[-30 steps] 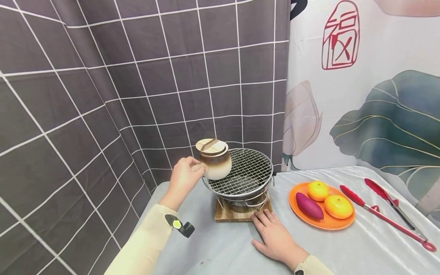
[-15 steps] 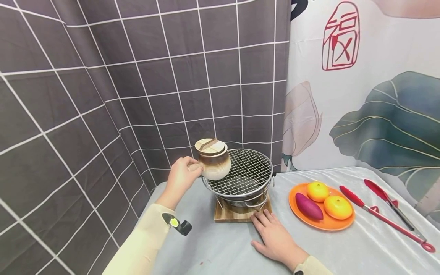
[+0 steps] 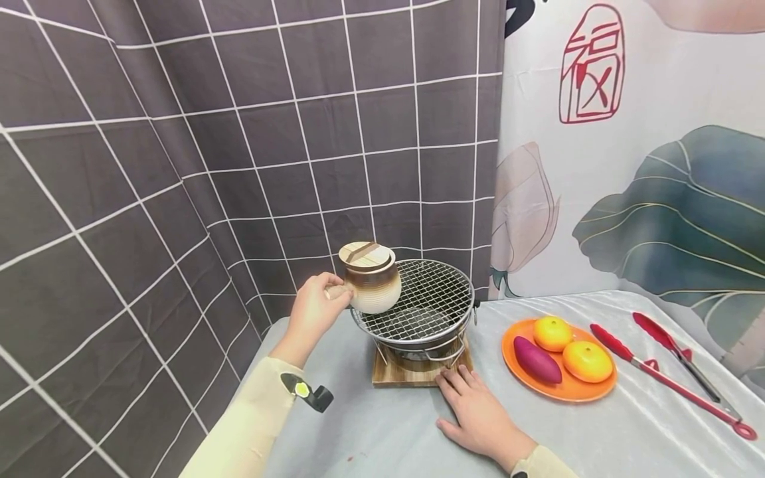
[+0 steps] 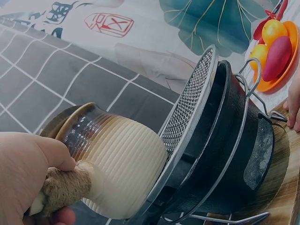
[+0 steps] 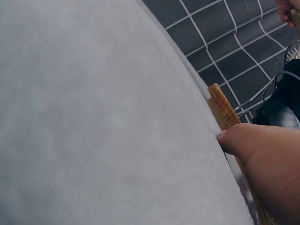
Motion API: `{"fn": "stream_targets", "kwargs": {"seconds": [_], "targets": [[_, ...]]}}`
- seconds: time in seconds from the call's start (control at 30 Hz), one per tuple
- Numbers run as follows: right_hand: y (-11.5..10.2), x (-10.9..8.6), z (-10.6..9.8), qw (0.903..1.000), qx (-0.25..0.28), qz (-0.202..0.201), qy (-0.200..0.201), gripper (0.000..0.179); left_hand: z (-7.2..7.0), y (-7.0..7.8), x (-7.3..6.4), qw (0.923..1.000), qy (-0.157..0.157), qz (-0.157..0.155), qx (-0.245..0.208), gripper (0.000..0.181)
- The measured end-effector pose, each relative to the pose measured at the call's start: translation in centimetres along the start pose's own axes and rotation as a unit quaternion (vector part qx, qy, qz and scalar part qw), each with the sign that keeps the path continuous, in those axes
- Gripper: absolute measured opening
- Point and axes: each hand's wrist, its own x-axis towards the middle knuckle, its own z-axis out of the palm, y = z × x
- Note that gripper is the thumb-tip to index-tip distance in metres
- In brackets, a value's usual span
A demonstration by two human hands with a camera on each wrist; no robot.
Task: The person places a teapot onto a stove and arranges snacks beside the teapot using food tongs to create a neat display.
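My left hand pinches the twine-wrapped handle of a small ribbed clay pot, cream below and brown at the neck. A pale wooden lid with a darker bar sits on the pot. The pot overlaps the left part of a round wire mesh in the head view; in the left wrist view its base is right at the mesh's rim. Under the mesh is a black round grill in a wire stand on a wooden board. My right hand lies with extended fingers, fingertips at the board's front edge.
To the right of the board stands an orange plate with a purple sweet potato and two mandarins. Red-tipped tongs lie spread farther right. A dark checked curtain hangs behind and to the left.
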Motion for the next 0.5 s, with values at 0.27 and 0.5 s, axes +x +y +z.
{"fn": "stream_targets", "kwargs": {"seconds": [0.27,0.5], "targets": [[0.0,-0.04,0.06,1.0,0.003,-0.002,0.008,0.071,-0.42,-0.01,-0.02,0.9993,-0.012,-0.022,0.027,0.037],[0.11,-0.11,0.32,0.9997,0.002,-0.01,0.024,0.071,-0.75,0.33,-0.15,0.9988,-0.004,-0.017,0.046,0.046]]}}
